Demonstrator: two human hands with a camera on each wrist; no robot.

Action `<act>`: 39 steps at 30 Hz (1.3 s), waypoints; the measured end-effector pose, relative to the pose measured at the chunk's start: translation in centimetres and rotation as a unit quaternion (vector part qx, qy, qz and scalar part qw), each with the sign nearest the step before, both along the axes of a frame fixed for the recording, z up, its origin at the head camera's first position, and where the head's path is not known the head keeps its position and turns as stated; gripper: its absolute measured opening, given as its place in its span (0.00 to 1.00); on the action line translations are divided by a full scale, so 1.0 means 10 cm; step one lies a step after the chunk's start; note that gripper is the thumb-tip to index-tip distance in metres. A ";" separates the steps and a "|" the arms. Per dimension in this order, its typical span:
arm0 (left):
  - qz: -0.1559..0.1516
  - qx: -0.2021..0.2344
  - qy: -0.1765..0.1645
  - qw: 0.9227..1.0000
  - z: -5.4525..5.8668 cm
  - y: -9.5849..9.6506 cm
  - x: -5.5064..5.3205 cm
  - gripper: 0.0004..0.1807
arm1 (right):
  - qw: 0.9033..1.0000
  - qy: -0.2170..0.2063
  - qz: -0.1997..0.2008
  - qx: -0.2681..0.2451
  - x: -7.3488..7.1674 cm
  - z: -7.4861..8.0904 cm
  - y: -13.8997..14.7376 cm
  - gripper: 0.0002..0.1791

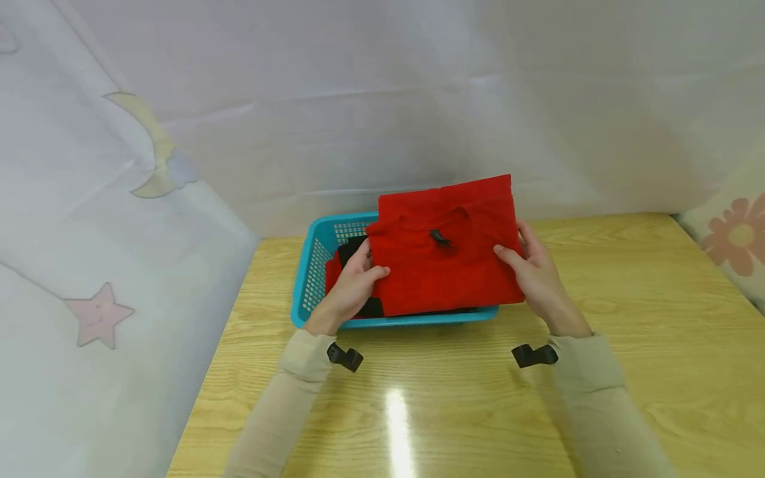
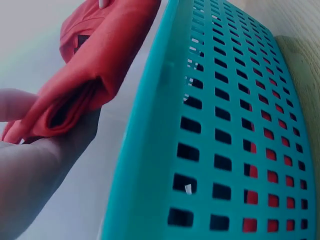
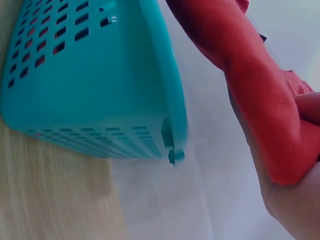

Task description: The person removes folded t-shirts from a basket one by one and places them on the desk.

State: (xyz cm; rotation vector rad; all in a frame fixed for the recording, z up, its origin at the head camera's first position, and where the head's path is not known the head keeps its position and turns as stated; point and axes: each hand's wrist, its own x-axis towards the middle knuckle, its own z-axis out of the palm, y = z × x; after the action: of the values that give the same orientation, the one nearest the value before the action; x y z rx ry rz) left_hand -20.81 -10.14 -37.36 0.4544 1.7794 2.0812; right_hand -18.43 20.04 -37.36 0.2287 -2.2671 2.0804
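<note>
A folded red T-shirt [image 1: 445, 272] with a dark neck label is held above the basket, its collar side facing up. My left hand [image 1: 352, 282] grips its left edge, thumb on top and fingers underneath; the left wrist view shows the folded layers of the shirt [image 2: 95, 70] between thumb and fingers. On the opposite edge my right hand [image 1: 534, 275] pinches the shirt the same way. Beneath it stands a blue plastic basket [image 1: 303, 279] with black and red folded cloth inside, largely covered by the shirt in the head view.
The basket stands on a wooden table [image 1: 478, 398] near its back edge. Behind hangs a pale cloth backdrop [image 1: 418, 99], and another with a moon and star [image 1: 98, 315] is on the left. A flower-patterned cloth [image 1: 741, 236] borders the right side.
</note>
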 end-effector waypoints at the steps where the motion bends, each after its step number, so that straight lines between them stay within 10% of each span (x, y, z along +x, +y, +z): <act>1: 0.001 -0.002 0.002 1.000 0.00 0.01 0.00 0.34 | 1.000 0.004 -0.004 0.000 0.00 0.00 0.01 0.26; 19: 0.038 -0.009 0.067 0.997 -0.01 0.26 -0.01 0.44 | 0.997 0.012 -0.073 0.038 0.05 -0.02 0.22 0.27; 27: 0.023 -0.089 0.154 0.984 0.00 0.35 0.00 0.24 | 0.994 0.007 -0.088 0.070 0.06 0.02 0.33 0.28; 39: 0.000 -0.121 0.137 0.983 0.01 0.52 0.03 0.22 | 0.986 -0.003 -0.127 0.108 0.13 0.07 0.52 0.27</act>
State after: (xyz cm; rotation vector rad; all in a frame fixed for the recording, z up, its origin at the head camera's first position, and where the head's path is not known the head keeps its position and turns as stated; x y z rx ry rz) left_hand -20.55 -4.90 -37.31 0.6950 2.1549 1.8388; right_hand -17.15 25.24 -36.62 -0.0559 -2.3799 1.7181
